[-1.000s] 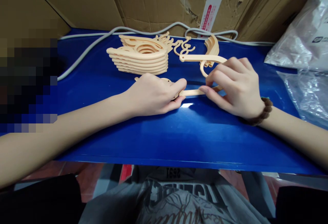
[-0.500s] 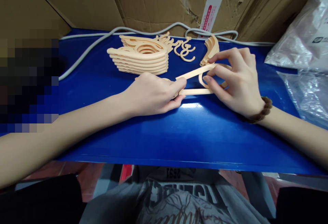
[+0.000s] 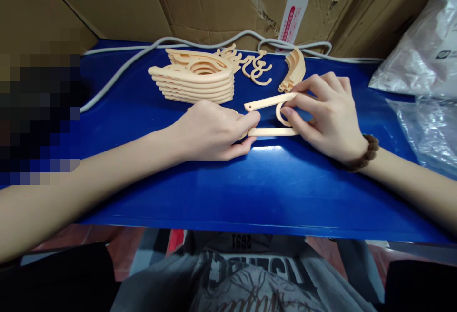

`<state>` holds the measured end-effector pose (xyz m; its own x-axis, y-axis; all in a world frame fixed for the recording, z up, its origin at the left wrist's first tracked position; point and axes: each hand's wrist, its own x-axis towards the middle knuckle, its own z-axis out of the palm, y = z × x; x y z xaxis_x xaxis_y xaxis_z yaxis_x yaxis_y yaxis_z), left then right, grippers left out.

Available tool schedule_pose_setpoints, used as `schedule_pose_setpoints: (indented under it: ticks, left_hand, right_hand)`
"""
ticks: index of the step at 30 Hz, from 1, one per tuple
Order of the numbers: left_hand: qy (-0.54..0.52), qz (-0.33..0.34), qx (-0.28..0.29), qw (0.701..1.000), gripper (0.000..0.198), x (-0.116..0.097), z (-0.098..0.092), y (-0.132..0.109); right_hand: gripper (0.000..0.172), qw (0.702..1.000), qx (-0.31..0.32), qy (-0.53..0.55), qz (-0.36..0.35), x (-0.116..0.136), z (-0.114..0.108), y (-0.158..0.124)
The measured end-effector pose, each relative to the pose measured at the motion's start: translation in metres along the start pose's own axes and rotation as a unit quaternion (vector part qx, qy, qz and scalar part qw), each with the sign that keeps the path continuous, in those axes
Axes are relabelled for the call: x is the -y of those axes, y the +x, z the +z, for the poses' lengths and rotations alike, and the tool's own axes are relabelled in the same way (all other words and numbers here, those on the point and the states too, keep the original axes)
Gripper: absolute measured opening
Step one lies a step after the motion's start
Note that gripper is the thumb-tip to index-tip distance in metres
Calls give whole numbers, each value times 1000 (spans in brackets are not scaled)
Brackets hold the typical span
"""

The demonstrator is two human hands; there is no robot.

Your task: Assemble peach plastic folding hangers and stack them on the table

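— If judged from the counter [image 3: 200, 193], how far along?

— Apparently partway. Near the far edge, count as loose a stack of pale frames [image 3: 194, 85], farther right a bundle of curved strips [image 3: 294, 70] and, between, several hooks [image 3: 262, 82].

— And nearer the middle?

— Judge the upper strip [image 3: 269, 101] unjoined at its holed left end; cannot tell about the lower strip [image 3: 273, 132], partly covered at the left tip.

— Pose?

— Backs uppermost, forearms angled in from left and right. Left hand [image 3: 214, 131]: pinching at the lower strip's left end. Right hand [image 3: 323, 112]: arched, pinching the upper strip beside a curved piece [image 3: 280, 115].
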<state>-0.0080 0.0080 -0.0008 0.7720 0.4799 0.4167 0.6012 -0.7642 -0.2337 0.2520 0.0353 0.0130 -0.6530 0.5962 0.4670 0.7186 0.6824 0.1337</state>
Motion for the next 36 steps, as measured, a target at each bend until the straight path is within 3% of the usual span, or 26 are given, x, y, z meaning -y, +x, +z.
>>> schedule_pose_setpoints:
  ticks: [3,7,12,18,24,31,36]
  left_hand:
    - [-10,5,19,1000,17,1,-1,0]
    - [-1,22,3,1000,14,2,-2,1]
    - [-2,90,-22,996,11,1,-6,2]
    - [0,168,-7,986,14,3,-7,6]
    - [37,95,-87,991,24,8,-2,5]
    - [-32,47,-57,997,29,9,1,2]
    - [14,71,-99,992,22,10,-1,1]
  right_hand:
    - [40,1000,6,-6,9,0,0,0]
    - [41,1000,15,-6,27,1,0,0]
    - [39,998,16,20,50,1,2,0]
    - [36,996,32,37,72,-1,4,1]
    - [36,995,36,42,86,-4,6,1]
    - [32,991,45,34,120,-4,7,3]
    - [32,991,40,43,120,-6,8,1]
